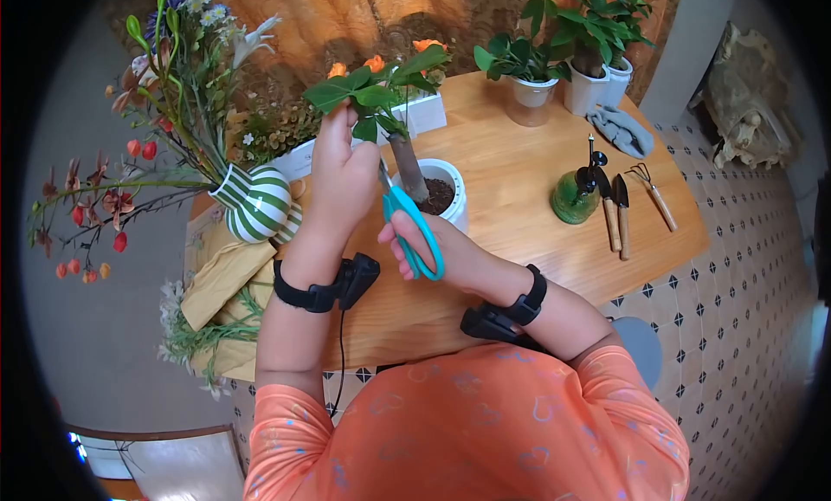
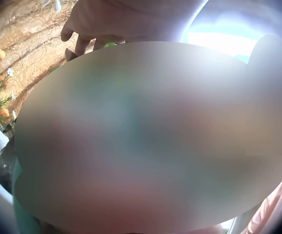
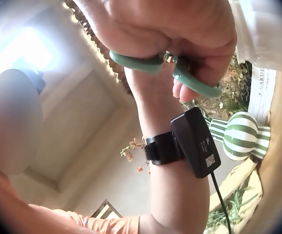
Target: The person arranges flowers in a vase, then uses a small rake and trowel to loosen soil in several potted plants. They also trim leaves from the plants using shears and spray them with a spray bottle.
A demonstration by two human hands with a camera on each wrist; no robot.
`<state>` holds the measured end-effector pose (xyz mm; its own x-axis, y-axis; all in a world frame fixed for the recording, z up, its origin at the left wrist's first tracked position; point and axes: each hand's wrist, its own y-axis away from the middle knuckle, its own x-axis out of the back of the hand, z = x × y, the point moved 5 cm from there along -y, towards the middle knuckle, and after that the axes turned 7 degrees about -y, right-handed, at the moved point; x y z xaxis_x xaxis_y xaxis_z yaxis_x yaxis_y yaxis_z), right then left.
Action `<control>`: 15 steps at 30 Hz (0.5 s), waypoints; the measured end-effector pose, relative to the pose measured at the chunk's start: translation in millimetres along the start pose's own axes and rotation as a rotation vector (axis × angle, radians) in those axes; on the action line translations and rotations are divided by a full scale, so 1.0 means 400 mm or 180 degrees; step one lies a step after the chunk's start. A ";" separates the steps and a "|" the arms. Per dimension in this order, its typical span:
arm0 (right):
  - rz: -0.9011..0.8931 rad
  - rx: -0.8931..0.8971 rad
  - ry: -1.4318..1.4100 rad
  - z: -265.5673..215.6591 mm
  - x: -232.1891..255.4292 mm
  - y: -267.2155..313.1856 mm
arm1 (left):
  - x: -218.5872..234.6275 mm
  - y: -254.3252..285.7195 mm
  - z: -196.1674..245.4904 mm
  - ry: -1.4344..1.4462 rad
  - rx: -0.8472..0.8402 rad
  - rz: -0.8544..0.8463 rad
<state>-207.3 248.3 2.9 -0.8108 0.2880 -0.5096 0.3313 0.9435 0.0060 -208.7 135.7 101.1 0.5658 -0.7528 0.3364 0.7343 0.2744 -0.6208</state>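
In the head view my left hand (image 1: 342, 176) reaches up into a potted plant and pinches a broad green leaf (image 1: 333, 94) near the top. My right hand (image 1: 441, 245) holds scissors (image 1: 414, 228) with teal handles, fingers through the loops. Their blades point up beside the plant's thick trunk (image 1: 407, 168), close to the left hand, which partly hides them. Dark soil and a white pot (image 1: 454, 189) surround the trunk's base. The right wrist view shows the teal handles (image 3: 194, 84) under the curled right hand (image 3: 180, 29). Most of the left wrist view is blurred, with the left hand (image 2: 126, 22) at its top.
A green-striped vase (image 1: 260, 206) with flowers stands left, beside brown wrapping paper (image 1: 221, 284). To the right are a green spray bottle (image 1: 573, 200), small trowels (image 1: 621, 215), a hand rake (image 1: 660, 202) and grey gloves (image 1: 621, 130). Several potted plants (image 1: 534, 90) line the back.
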 end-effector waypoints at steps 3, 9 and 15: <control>0.0253 0.0161 -0.0294 0.014 0.007 -0.020 | -0.011 0.016 0.011 0.0000 0.0083 -0.0037; 0.0204 0.0202 -0.0479 0.023 -0.009 -0.032 | -0.008 0.031 0.010 -0.0365 -0.0145 0.0314; -0.0228 -0.0048 0.1020 0.021 0.092 0.115 | 0.043 0.058 -0.028 0.0013 0.0142 0.0934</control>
<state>-217.8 300.7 -22.9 -0.9432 0.2554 -0.2123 0.2626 0.9649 -0.0061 -186.1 122.4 84.7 0.7548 -0.6399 0.1442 0.5554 0.5066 -0.6594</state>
